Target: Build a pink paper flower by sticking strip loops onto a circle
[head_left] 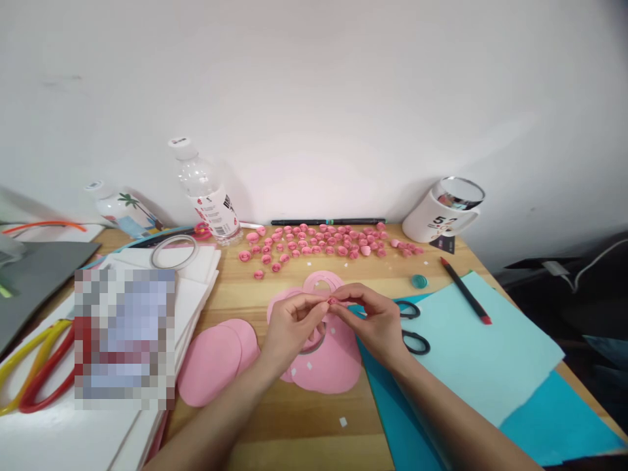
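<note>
My left hand (299, 322) and my right hand (373, 319) meet over the middle of the table, fingertips pinched together. Between them is a small rolled pink paper rose (332, 301), held from both sides. Below the hands lie pink paper circles (333, 366), some overlapping, with small white bits on them. More pink paper circles (210, 363) rest to the left of my left wrist. Many finished-looking pink paper roses (314, 242) are spread in loose rows near the wall. Black-handled scissors (417, 341) lie beside my right hand, their blades mostly hidden.
Light blue paper (490, 353) covers the right side, with a black and red pen (466, 291) on it. A white mug (432, 212) and a clear bottle (209, 196) stand near the wall. Stacked white paper, a tape roll (174, 262) and yellow-red scissors (42, 373) are at left.
</note>
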The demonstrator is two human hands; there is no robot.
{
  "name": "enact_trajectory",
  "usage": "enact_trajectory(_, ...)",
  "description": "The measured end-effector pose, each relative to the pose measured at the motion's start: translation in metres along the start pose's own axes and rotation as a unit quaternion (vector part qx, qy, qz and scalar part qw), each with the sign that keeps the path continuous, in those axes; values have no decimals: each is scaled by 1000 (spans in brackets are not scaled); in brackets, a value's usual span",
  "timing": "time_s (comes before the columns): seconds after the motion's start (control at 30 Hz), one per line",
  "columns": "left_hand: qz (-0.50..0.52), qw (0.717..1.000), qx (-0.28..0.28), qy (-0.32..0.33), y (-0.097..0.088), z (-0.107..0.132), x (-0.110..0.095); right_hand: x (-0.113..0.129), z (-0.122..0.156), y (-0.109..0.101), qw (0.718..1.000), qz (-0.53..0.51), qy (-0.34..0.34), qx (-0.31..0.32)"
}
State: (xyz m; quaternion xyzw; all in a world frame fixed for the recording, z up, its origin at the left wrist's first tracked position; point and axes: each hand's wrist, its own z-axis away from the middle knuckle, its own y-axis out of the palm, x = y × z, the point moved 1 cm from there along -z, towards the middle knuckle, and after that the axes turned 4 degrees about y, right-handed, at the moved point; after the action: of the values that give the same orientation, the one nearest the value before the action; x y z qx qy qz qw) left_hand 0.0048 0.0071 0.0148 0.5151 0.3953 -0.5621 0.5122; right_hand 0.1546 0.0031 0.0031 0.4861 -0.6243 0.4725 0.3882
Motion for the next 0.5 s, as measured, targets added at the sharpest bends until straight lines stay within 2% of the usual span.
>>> enact_trajectory(0.23, -2, 1000, -17, -5, 1, 2, -2, 3, 1, 0, 996, 48, -74, 2)
enact_trajectory(0.4, -1, 999, -44, -21, 3, 2, -3, 4, 2, 3, 984, 72, -162, 4)
enact_trajectory(0.5, 34, 998, -54, -28, 2, 1, -5, 2, 2, 3, 985, 88, -152, -5)
